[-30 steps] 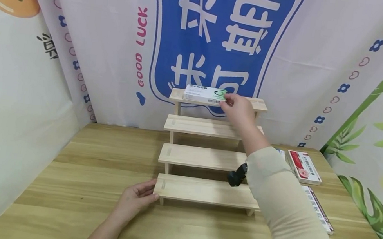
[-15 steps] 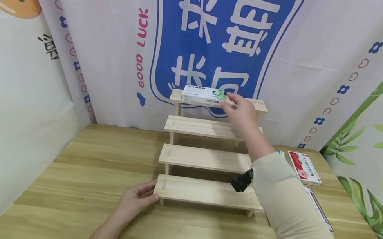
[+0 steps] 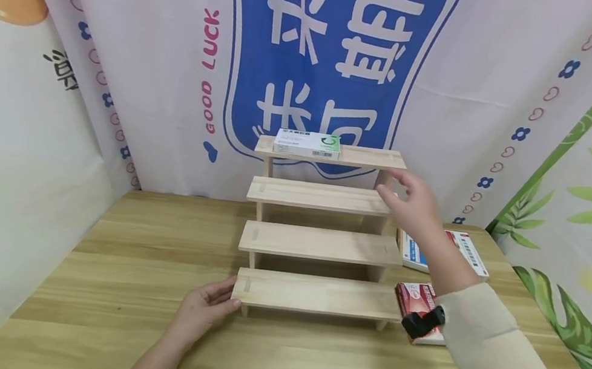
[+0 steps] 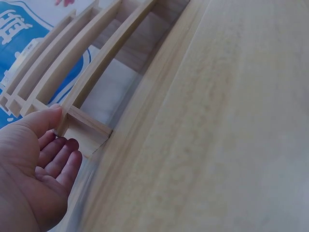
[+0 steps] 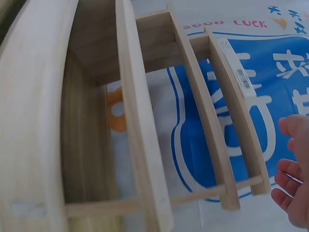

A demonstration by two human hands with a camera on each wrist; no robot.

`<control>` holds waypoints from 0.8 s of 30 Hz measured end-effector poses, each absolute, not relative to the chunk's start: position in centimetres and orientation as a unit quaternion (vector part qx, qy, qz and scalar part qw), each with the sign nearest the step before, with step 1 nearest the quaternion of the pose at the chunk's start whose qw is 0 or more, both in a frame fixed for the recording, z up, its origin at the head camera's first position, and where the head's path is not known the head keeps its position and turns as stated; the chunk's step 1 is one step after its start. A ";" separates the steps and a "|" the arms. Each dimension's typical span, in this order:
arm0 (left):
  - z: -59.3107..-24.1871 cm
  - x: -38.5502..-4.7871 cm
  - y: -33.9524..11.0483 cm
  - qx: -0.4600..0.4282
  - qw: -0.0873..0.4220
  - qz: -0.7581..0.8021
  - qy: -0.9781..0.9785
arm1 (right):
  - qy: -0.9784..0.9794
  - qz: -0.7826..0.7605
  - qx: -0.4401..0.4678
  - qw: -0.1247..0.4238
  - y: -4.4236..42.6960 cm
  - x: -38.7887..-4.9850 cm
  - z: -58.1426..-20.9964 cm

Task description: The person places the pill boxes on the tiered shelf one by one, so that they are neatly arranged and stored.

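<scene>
A four-tier wooden display rack point(image 3: 316, 245) stands on the table. My left hand point(image 3: 199, 312) holds the left end of its lowest tier; in the left wrist view the thumb of that hand point(image 4: 29, 169) lies on the board's end with the fingers below. On the left part of the top tier lies a flat white and green medicine box point(image 3: 307, 144), seen edge-on in the right wrist view. My right hand point(image 3: 415, 205) holds nothing and hovers by the right end of the upper tiers, its fingers loosely bent, apart from the box.
Right of the rack lie more medicine boxes: a red one point(image 3: 415, 296) partly behind the wrist camera, a blue and white one point(image 3: 413, 252), and a red and white one point(image 3: 466, 252) behind the forearm. A printed cloth point(image 3: 447, 104) hangs close behind the rack.
My right hand has let go of the white and green box and moved right and down, away from it. The box has ended slightly further left on the top tier. My left hand keeps its hold.
</scene>
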State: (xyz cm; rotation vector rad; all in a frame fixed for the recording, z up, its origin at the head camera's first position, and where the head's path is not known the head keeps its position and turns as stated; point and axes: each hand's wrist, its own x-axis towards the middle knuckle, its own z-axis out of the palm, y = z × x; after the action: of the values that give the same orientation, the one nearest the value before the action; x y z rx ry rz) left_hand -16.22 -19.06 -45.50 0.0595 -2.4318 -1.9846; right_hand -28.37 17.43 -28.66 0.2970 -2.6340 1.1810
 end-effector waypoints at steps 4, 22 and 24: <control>-45.5 -16.2 -19.1 0.019 0.002 -0.631 -0.775 | -0.905 0.398 0.087 0.122 19.6 -26.8 -29.7; -45.2 -16.1 -19.0 0.021 -0.006 -0.626 -0.779 | -0.937 0.335 0.005 0.101 28.2 -20.0 -37.5; -45.2 -16.1 -19.0 0.021 -0.007 -0.623 -0.782 | -0.940 0.323 -0.005 0.106 28.9 -19.3 -38.6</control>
State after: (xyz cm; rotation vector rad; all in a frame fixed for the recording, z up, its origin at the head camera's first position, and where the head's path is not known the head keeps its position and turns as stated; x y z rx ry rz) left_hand -16.09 -19.05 -45.17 0.0669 -2.4670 -1.9677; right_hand -19.30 28.91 -38.56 -0.0140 -2.7696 0.9510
